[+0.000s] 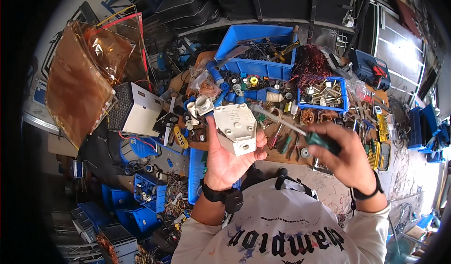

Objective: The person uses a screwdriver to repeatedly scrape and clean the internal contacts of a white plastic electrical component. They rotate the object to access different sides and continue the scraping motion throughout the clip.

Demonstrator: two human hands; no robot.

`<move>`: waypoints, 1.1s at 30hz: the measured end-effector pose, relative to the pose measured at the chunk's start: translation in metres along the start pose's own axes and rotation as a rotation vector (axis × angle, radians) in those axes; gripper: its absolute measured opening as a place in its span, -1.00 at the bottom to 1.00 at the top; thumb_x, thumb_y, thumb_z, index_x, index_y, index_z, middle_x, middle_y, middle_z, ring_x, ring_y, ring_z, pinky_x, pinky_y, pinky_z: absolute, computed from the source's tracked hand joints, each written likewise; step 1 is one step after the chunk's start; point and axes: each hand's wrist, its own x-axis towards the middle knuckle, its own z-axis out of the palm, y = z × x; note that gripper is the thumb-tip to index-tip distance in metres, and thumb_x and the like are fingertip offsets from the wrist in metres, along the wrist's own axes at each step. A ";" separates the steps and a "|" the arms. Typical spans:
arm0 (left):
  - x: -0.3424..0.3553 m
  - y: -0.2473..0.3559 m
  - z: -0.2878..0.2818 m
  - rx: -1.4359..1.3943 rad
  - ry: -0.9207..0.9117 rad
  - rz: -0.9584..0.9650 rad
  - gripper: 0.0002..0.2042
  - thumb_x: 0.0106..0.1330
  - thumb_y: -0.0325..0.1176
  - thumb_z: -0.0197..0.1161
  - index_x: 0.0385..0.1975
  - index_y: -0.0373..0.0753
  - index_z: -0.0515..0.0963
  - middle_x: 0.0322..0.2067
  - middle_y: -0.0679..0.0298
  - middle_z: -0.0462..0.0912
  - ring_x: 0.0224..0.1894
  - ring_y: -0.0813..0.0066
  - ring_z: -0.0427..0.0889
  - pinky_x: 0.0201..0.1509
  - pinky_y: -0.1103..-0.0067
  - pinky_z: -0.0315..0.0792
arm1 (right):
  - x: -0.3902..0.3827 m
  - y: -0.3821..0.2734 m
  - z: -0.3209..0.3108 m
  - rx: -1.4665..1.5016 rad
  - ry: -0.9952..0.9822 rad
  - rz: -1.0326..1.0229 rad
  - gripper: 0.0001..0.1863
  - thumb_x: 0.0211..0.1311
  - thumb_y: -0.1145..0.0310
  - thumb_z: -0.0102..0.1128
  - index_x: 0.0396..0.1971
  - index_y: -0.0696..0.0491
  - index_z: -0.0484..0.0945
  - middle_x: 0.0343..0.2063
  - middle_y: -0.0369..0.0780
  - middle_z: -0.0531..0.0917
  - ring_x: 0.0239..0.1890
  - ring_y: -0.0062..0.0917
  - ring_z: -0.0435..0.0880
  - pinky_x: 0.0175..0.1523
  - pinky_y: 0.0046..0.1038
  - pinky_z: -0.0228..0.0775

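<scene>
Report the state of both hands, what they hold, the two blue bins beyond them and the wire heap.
Left hand: curled around the housing
White housing: held
Right hand: closed on the screwdriver, blurred
Screwdriver: held, tip toward the housing
Large blue bin: open, holding tools
Small blue bin: open, holding metal pieces
Reddish wire: tangled

The housing (235,123) in the left grip (224,164) lies left of the screwdriver (315,139) (right grip (347,157)).

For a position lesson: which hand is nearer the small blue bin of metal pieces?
Right. The right hand is below the blue bin in view; the left hand, holding the white casing, is farther off, lower left.
</scene>
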 end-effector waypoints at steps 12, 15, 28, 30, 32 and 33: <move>0.008 0.000 0.000 0.112 0.005 0.178 -0.12 0.24 0.49 -0.21 0.08 -0.36 0.39 -0.22 0.13 0.49 -0.14 0.26 0.46 -0.19 0.34 0.53 | -0.030 -0.019 -0.004 0.181 -0.168 0.154 -0.67 0.22 0.48 0.26 -0.03 0.27 0.55 -0.53 -0.13 0.66 -0.50 -0.45 0.65 -0.37 -0.46 0.44; 0.008 -0.001 0.002 0.093 0.007 0.178 -0.11 0.23 0.49 -0.20 0.08 -0.36 0.38 -0.23 0.13 0.49 -0.15 0.26 0.45 -0.19 0.36 0.53 | -0.032 -0.018 -0.003 0.256 -0.224 0.228 -0.68 0.27 0.46 0.20 -0.02 0.29 0.54 -0.57 -0.16 0.65 -0.54 -0.47 0.63 -0.40 -0.47 0.42; 0.007 -0.006 0.001 0.198 0.066 0.263 -0.17 0.24 0.48 -0.22 0.08 -0.25 0.38 -0.24 0.12 0.50 -0.17 0.25 0.46 -0.19 0.31 0.53 | -0.040 -0.011 0.001 0.375 -0.308 0.420 -0.65 0.43 0.30 0.03 0.02 0.25 0.52 -0.61 -0.29 0.65 -0.63 -0.66 0.51 -0.48 -0.53 0.34; 0.007 -0.007 0.005 0.230 0.083 0.311 -0.18 0.25 0.49 -0.24 0.10 -0.22 0.37 -0.25 0.12 0.51 -0.20 0.26 0.47 -0.20 0.32 0.52 | -0.038 -0.016 -0.001 0.379 -0.318 0.451 -0.64 0.43 0.29 0.02 0.03 0.26 0.51 -0.61 -0.29 0.64 -0.63 -0.67 0.50 -0.48 -0.52 0.34; 0.007 -0.009 0.008 0.274 0.141 0.368 -0.18 0.24 0.49 -0.26 0.12 -0.18 0.36 -0.27 0.12 0.52 -0.22 0.27 0.49 -0.20 0.33 0.51 | -0.038 -0.017 -0.003 0.489 -0.342 0.533 -0.65 0.45 0.30 0.00 0.04 0.25 0.51 -0.61 -0.32 0.62 -0.64 -0.70 0.47 -0.49 -0.55 0.32; 0.006 -0.011 0.010 0.300 0.190 0.400 -0.19 0.24 0.50 -0.26 0.13 -0.16 0.35 -0.28 0.12 0.52 -0.23 0.28 0.49 -0.21 0.33 0.51 | -0.037 -0.018 -0.004 0.544 -0.354 0.573 -0.65 0.45 0.31 -0.01 0.04 0.25 0.50 -0.61 -0.33 0.61 -0.64 -0.72 0.46 -0.50 -0.56 0.31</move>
